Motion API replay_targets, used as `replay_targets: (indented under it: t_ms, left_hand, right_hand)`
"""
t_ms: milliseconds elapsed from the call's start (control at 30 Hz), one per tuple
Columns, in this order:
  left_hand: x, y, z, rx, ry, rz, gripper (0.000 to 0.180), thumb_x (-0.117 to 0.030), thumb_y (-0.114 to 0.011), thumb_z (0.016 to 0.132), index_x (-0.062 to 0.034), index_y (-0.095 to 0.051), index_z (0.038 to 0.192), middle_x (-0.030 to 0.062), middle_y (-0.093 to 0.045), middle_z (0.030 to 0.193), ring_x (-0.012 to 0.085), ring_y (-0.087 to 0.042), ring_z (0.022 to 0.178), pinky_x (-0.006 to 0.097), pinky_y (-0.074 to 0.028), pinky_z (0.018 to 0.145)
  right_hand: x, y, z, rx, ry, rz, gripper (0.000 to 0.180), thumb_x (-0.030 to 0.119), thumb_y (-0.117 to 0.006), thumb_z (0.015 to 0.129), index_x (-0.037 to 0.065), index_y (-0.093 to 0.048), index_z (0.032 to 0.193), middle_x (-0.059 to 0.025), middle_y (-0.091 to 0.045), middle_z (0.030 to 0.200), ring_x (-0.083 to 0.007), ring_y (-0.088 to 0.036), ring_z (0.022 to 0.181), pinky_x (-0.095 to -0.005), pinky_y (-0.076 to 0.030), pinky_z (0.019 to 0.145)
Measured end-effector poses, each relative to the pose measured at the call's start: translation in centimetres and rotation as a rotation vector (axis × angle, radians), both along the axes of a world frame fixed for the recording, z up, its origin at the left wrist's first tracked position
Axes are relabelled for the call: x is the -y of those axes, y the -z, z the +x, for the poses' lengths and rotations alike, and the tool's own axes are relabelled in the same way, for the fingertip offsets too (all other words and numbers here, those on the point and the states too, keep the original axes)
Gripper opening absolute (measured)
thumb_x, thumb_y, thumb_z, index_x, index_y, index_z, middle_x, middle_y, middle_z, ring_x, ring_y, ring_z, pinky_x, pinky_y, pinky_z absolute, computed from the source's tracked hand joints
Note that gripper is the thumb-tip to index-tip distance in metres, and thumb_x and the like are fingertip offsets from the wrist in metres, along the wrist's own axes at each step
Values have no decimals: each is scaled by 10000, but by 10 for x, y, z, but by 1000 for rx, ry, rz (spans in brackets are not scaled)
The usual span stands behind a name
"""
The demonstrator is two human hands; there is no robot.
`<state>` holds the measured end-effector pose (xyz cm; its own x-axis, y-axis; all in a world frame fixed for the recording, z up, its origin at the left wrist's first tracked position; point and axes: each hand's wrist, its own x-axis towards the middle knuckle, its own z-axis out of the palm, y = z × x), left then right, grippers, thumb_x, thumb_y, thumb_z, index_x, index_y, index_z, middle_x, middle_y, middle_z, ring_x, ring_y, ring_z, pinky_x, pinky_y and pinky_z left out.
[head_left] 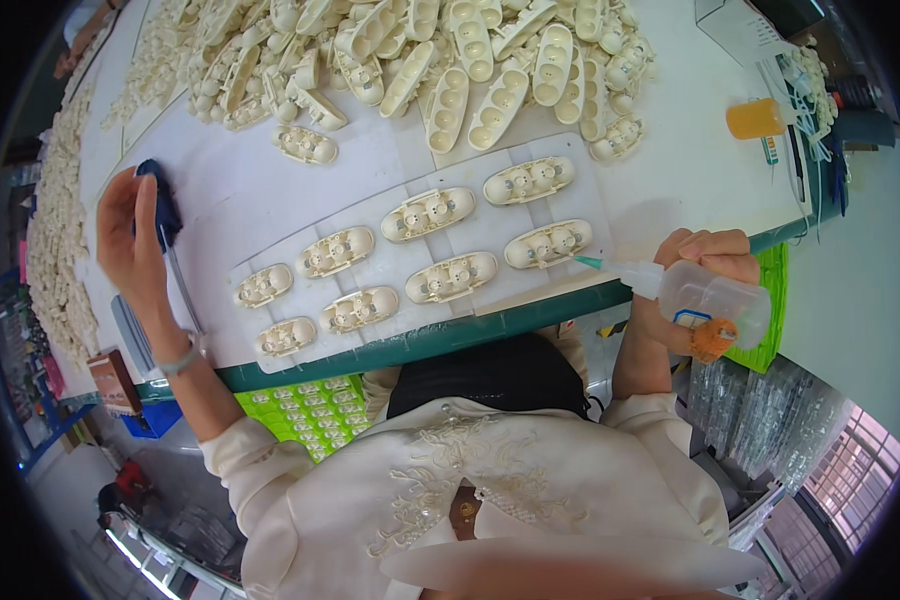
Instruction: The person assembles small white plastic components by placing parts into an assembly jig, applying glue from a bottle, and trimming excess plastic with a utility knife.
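My right hand point(705, 255) is closed round a translucent squeeze bottle point(738, 303) tipped on its side; an orange wrap point(713, 340) covers one finger. Its thin green nozzle point(589, 262) meets the edge of a cream oval plastic shell point(548, 244) at the near right of a white board point(360, 245). Similar shells stand in two rows there, each with small rounded parts inside. At the left, my left hand point(130, 235) is raised with loosely bent fingers, thumb apart, and no held thing showing. Beside it is a dark blue object point(162, 205), partly hidden; contact cannot be told.
A large heap of cream shells point(470, 50) covers the far table, and small cream parts point(58, 230) line the left. An orange container point(755, 118) stands far right. Bright green trays point(305, 412) sit below the table's green edge point(430, 340). A long grey strip point(183, 290) lies near my left wrist.
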<state>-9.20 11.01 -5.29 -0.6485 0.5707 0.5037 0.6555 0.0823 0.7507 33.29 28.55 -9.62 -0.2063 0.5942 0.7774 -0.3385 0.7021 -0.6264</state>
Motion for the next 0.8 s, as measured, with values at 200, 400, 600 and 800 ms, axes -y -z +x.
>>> replay_targets:
  t_ms: [200, 400, 600, 800]
  left_hand:
    - [0, -71, 145, -419, 453, -479, 525, -182, -793, 632, 21, -582, 1067, 130, -613, 1017, 271, -573, 935, 365, -456, 802]
    - [-19, -42, 196, -408, 605, -533, 525, -176, -772, 642, -1, -576, 1097, 122, -602, 1018, 298, -570, 912, 368, -468, 784]
    - [-26, -27, 204, -371, 629, -504, 471, -113, -739, 679, -5, -570, 1106, 128, -591, 1035, 291, -570, 916, 365, -472, 783]
    - [-30, -29, 207, -312, 613, -552, 460, -43, -726, 675, -1, -564, 1103, 136, -600, 992, 293, -576, 887, 350, -479, 753]
  right_hand:
    - [0, 3, 8, -14, 152, -36, 602, 524, -568, 758, -39, -420, 915, -170, -435, 854, -153, -428, 568, -230, -342, 398]
    - [8, -3, 1, 4, 159, -89, 441, 335, -600, 751, -42, -431, 906, -177, -444, 866, -157, -427, 547, -251, -364, 414]
    - [1, -1, 6, 88, 92, 18, 322, 34, -604, 659, -58, -445, 924, -179, -459, 917, -177, -468, 512, -288, -417, 462]
    - [-5, -8, 18, 214, 41, 39, 331, 20, -618, 641, -57, -458, 920, -168, -466, 928, -189, -502, 551, -292, -440, 482]
